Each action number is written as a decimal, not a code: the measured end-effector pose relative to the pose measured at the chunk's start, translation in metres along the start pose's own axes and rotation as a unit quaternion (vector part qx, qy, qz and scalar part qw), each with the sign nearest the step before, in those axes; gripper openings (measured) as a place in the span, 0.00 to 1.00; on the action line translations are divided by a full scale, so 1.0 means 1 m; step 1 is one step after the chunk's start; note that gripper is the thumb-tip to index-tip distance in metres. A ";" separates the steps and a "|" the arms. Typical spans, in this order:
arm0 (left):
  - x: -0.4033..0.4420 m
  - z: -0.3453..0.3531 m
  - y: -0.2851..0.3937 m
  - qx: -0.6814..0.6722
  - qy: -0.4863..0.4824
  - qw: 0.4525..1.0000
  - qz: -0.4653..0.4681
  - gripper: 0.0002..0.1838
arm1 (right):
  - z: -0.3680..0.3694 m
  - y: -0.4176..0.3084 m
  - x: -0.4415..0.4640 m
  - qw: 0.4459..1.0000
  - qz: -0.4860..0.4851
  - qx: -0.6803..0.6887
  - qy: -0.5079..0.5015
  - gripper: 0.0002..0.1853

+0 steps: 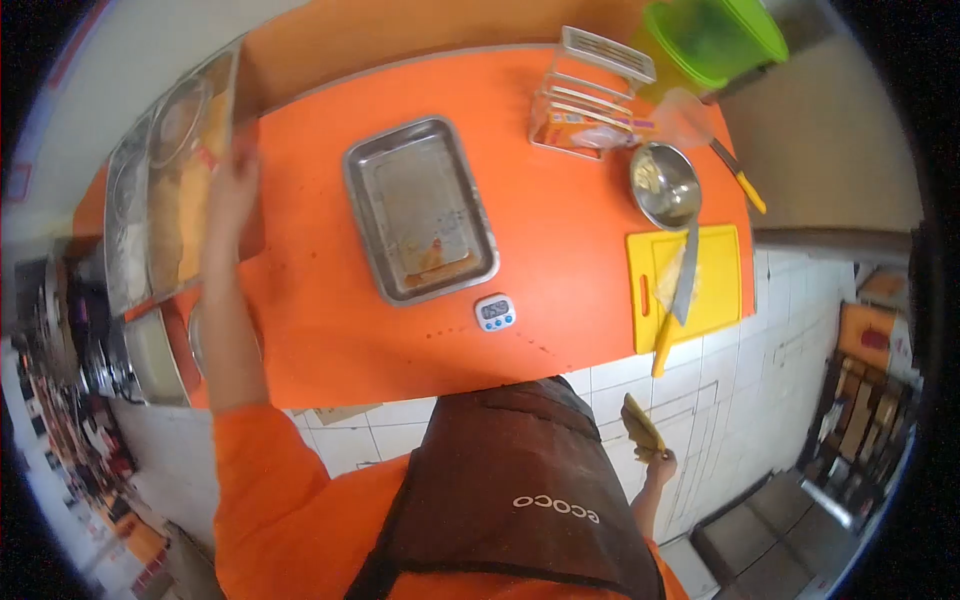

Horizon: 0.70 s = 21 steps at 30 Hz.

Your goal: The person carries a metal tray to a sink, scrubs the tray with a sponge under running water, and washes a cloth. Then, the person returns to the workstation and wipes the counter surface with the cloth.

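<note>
My left hand [236, 185] is stretched forward at the inner edge of a metal tray [236, 100] with orange-yellow contents. Its fingers are blurred, and a small red and white item [205, 156] shows beside them; whether they grip it is unclear. My right hand [661, 466] hangs low at my right side, closed on a crumpled yellow-brown cloth [641, 428] over the tiled floor. On the orange table [310, 200], a rectangular metal pan [420, 210] with brownish residue lies in front of me, a small white timer [495, 312] just below it.
On the right, a yellow-handled knife [685, 275] lies across a yellow cutting board [720, 270], beside a steel bowl [665, 186]. Farther back are a white wire rack [590, 95], green containers [700, 45] and another yellow-handled knife [745, 185].
</note>
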<state>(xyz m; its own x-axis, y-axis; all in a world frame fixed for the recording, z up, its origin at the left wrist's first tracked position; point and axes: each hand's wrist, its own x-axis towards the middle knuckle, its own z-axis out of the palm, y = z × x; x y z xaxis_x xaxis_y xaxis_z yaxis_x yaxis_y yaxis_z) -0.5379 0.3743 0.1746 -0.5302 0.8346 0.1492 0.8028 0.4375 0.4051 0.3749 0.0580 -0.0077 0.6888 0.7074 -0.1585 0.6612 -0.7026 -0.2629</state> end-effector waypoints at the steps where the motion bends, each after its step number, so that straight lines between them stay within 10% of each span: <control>1: -0.026 0.038 -0.030 -0.015 -0.109 0.994 0.011 0.22 | 0.001 0.009 0.002 0.999 -0.012 -0.046 -0.011 0.14; 4: -0.128 0.102 -0.006 -0.019 -0.288 0.955 -0.069 0.27 | 0.010 0.047 0.017 0.992 -0.041 -0.113 -0.035 0.13; 12: -0.194 0.137 0.040 -0.391 -0.180 0.878 -0.210 0.09 | 0.012 0.120 0.024 0.999 0.025 -0.022 -0.013 0.13; 21: -0.273 0.063 0.195 -0.366 -0.123 0.913 -0.129 0.08 | 0.013 0.294 0.017 0.964 0.255 0.042 -0.067 0.15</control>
<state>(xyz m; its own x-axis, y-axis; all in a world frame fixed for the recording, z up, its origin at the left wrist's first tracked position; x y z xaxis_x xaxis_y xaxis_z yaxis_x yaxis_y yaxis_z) -0.2195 0.2531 0.1563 -0.5265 0.8246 -0.2071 0.2142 0.3644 0.9063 0.5773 -0.1354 -0.1000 0.8694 0.2788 -0.4079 0.2165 -0.9571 -0.1927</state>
